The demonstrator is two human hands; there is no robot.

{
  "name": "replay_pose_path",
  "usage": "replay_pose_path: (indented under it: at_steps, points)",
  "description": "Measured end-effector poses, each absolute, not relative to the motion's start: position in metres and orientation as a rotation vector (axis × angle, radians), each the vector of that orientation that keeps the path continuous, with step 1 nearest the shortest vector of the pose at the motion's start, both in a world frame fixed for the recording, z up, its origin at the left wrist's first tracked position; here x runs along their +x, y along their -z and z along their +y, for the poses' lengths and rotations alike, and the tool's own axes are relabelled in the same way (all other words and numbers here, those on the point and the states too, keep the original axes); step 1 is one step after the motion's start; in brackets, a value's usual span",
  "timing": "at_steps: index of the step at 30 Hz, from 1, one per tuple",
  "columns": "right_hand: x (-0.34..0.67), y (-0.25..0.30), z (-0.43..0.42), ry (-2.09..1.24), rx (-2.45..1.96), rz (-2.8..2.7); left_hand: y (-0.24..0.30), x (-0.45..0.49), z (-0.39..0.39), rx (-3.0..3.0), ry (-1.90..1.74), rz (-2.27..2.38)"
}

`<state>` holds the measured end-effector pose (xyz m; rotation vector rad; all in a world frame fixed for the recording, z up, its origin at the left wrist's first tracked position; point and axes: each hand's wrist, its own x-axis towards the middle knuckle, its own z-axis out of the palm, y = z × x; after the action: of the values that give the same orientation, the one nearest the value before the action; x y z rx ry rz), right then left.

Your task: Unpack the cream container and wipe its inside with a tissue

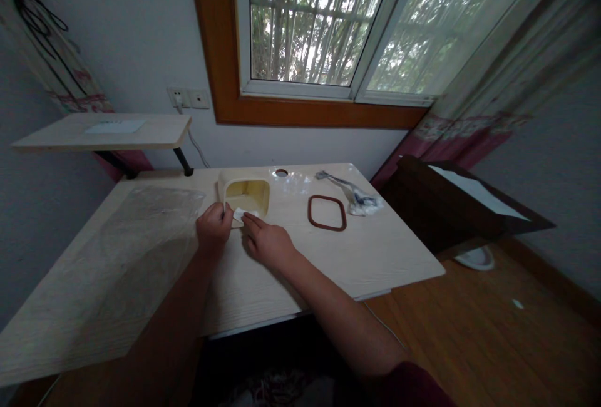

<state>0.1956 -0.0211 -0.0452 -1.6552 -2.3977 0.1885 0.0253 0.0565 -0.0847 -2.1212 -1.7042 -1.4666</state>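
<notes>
A cream-yellow, rounded-square plastic container rests on the pale wooden table, its hollow inside facing me. My left hand is closed on its near left edge, thumb up by the rim. At the near rim, my right hand presses a small white wipe with its fingertips; whether it is tissue or cloth I cannot tell. To the right of the container, apart from both hands, a reddish-brown rounded-square ring lies flat.
A crumpled clear plastic bag with a grey twisted end lies right of the ring. Clear plastic sheeting covers part of the table's left side. A raised shelf stands at the back left, and a dark brown piece of furniture stands to the right.
</notes>
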Motion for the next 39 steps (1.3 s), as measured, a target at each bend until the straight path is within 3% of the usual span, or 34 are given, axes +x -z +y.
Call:
replay_pose_path:
  at_steps: [15, 39]
  points:
    - [0.197, 0.055, -0.005, -0.063, -1.767, -2.375, 0.081, 0.023, 0.058, -2.168, 1.521, -1.630]
    - [0.180, 0.054, -0.001, -0.226, -1.666, -2.136, 0.081, 0.036, 0.051, -2.290, 1.579, -1.849]
